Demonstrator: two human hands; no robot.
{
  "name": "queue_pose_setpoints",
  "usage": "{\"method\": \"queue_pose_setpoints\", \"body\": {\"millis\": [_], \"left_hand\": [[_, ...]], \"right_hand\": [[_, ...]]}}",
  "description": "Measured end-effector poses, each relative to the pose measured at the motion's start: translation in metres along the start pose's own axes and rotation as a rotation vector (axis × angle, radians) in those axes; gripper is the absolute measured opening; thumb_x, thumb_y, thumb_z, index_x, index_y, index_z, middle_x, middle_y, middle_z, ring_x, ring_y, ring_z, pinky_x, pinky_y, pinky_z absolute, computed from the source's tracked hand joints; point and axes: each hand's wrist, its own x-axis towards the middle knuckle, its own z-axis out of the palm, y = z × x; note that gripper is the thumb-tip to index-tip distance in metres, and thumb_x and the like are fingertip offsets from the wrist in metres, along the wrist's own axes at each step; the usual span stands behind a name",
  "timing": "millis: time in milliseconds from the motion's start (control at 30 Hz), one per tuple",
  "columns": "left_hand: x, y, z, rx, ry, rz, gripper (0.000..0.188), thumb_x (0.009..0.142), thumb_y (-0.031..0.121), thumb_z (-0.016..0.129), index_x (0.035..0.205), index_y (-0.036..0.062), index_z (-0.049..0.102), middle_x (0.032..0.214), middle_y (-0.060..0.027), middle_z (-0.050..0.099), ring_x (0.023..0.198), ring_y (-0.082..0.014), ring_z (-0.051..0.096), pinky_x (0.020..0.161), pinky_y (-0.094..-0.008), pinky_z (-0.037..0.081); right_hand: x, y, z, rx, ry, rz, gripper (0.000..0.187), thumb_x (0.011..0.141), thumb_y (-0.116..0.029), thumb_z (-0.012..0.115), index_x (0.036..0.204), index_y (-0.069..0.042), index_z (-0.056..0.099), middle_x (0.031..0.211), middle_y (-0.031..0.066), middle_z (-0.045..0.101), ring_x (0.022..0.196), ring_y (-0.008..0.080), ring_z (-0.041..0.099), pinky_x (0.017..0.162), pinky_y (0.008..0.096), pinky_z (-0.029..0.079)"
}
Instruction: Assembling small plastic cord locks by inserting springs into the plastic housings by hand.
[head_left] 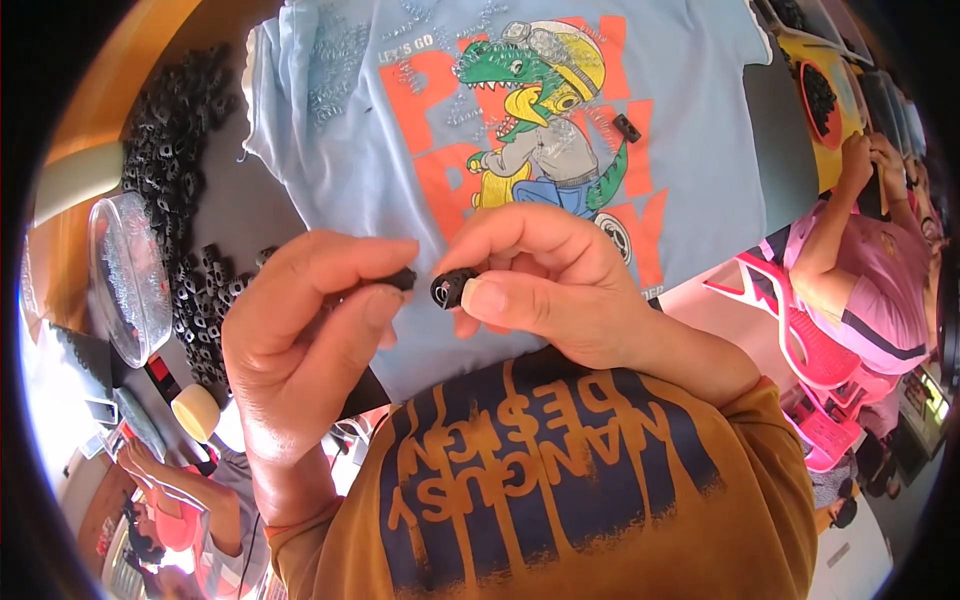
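Two small black plastic parts sit in the person's fingertips, one in each hand. Left hand (300, 340) pinches a short black plastic piece (400, 279) between thumb and forefinger, its end poking out toward the other hand. Right hand (545, 285) grips a black round-ended part (453, 287) between thumb and bent fingers, its open end facing the camera. The two parts are just beside each other, tips nearly meeting; whether they touch cannot be told.

Beyond the grip lies one light blue T-shirt (330, 150) spread over the table, with a cartoon dinosaur print and orange letters. One loose black piece (627, 127) rests on the shirt, well beyond the right hand. Small metal springs (340, 60) are scattered over the shirt's far part, too many to count. Left of the grip lies a heap of black plastic parts (175, 120), uncountable, and one clear plastic bowl (130, 275) near it. Another person in pink (880, 270) sits off to the right.
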Motion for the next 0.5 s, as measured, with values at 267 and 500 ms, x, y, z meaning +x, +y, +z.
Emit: {"method": "queue_pose_setpoints", "body": {"millis": [267,500], "left_hand": [[-0.0072,0.0040,-0.0004,-0.224,-0.119,-0.128,0.018,0.081,-0.006,0.058,0.099,-0.0052,0.062,0.087,-0.0064,0.058,0.072,-0.0087,0.054,0.064,-0.0200,0.041],[-0.0087,0.0065,-0.0014,-0.286,-0.135,-0.256,0.013,0.084,-0.005,0.059,0.097,-0.0039,0.059,0.087,-0.0041,0.057,0.079,-0.0083,0.054,0.071,-0.0212,0.043]], "right_hand": [[0.0005,0.0032,0.0021,-0.033,-0.034,-0.040,0.016,0.091,-0.009,0.061,0.105,0.000,0.060,0.092,0.0014,0.061,0.082,0.0058,0.056,0.073,0.0204,0.047],[-0.0020,0.0046,-0.0005,-0.066,-0.100,-0.049,0.016,0.088,0.001,0.060,0.103,0.002,0.059,0.096,0.0064,0.056,0.085,0.0106,0.056,0.073,0.0234,0.045]]}}
